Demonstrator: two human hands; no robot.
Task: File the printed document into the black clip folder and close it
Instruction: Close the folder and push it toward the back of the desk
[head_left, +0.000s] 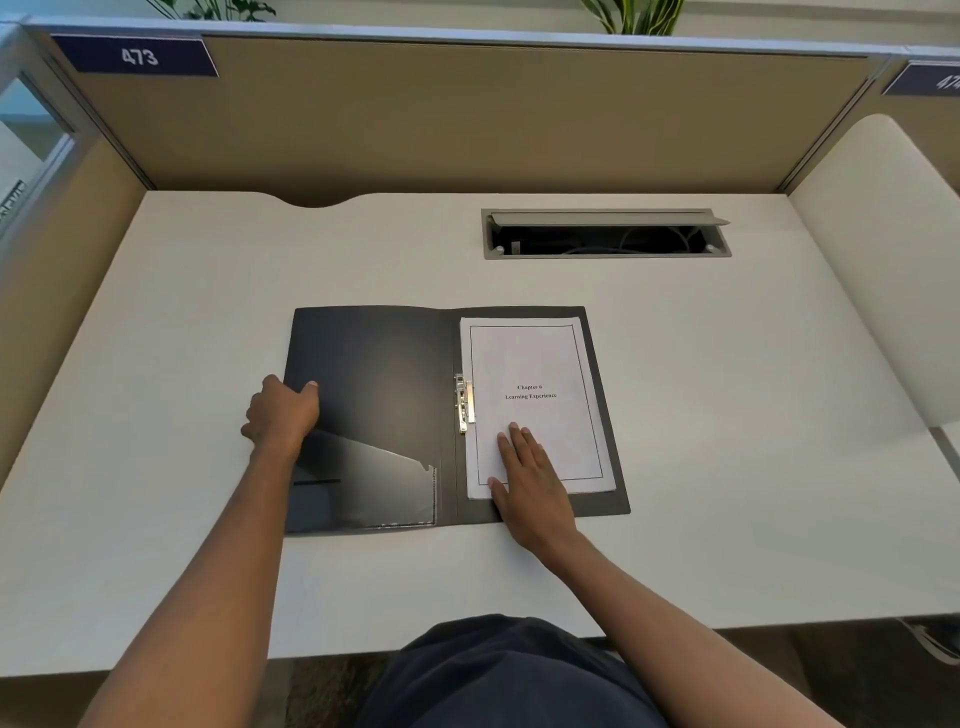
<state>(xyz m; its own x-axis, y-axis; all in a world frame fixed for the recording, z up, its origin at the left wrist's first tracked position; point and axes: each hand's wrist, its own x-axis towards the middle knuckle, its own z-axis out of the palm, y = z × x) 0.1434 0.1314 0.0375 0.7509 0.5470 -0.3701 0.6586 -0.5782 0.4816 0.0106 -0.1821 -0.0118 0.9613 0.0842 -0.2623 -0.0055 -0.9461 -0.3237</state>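
On the white desk (208, 338) the black clip folder (374, 374) lies open, light and bendy, left hand (283, 413) pinching its cover's outer edge, likely the best hold, right hand (530, 483) flat, grasping nothing, on the clipped document (535, 364).

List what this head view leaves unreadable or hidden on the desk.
- Lower left of the printed document: covered by the right hand.
- Metal clip: too small to tell whether it is clamped.
- Left cover edge of the black folder: under the left hand.
- Cable tray contents: dark.
- Right partition sign: cut off by the frame edge.
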